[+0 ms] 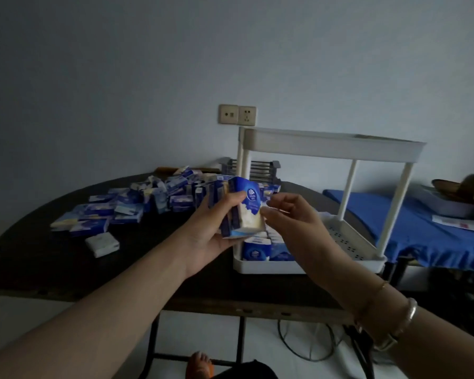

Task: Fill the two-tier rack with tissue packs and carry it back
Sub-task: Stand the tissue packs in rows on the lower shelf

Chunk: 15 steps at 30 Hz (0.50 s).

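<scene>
A white two-tier rack (331, 144) stands on the right part of a dark round table (39, 255). Blue-and-white tissue packs (255, 250) stand in the left end of its lower tier; what the upper tier holds is hidden. My left hand (211, 231) grips a stack of several tissue packs (246, 209) just above the rack's left front corner. My right hand (293, 222) touches the stack's right side with fingertips and thumb, fingers curled. A loose heap of tissue packs (137, 203) lies on the table to the left.
A single white pack (102, 244) lies nearest the table's front left. Behind the rack sits a grey slatted holder (260, 168). A blue-covered surface (411, 222) with a hat and papers lies to the right. Wall sockets (237, 114) and floor cables (307, 340) are visible.
</scene>
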### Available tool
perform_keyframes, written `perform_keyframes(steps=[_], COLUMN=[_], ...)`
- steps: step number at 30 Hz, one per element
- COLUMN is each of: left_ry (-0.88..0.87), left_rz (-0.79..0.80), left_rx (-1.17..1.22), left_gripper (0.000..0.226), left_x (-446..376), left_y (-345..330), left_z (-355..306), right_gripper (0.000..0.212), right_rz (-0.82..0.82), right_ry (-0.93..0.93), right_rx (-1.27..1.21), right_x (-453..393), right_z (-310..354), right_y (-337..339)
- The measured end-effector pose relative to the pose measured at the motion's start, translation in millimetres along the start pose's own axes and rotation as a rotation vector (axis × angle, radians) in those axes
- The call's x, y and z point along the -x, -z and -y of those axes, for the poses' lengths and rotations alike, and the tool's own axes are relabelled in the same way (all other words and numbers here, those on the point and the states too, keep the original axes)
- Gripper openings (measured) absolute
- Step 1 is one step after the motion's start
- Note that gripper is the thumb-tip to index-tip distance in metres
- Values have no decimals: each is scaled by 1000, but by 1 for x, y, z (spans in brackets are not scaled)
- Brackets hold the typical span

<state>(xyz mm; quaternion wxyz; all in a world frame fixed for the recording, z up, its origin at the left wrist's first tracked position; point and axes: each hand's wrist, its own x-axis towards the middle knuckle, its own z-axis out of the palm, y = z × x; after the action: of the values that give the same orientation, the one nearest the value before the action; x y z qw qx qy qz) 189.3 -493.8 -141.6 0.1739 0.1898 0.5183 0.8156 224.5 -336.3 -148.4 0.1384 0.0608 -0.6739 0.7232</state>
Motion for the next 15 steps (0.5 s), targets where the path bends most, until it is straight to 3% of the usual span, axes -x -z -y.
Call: perform_keyframes(steps=[2,5,8,11,13,15], left_ry=[-37,-78,-69,-27,30,56], left_rz=[45,34,-22,-31,4,25], left_rx=[-29,-128,-239,-446,-620,-763], left_gripper=[47,60,81,96,90,66], left_x=[-9,-28,-47,-66,-79,-94], left_y=[-13,-28,-40,-53,-59,-63], left_z=[5,21,40,54,57,57], right_gripper=[51,48,80,76,73,68], right_rz=[52,247,389,456,451,396], right_ry=[-154,-304,-310,-292,-288,-272], right_rx=[-78,-244,-340,-297,-262,-216], right_x=[1,2,-6,-16,-25,-36], right_z=[4,6,-2,-11,-19,-26], right_y=[16,43,74,102,118,134])
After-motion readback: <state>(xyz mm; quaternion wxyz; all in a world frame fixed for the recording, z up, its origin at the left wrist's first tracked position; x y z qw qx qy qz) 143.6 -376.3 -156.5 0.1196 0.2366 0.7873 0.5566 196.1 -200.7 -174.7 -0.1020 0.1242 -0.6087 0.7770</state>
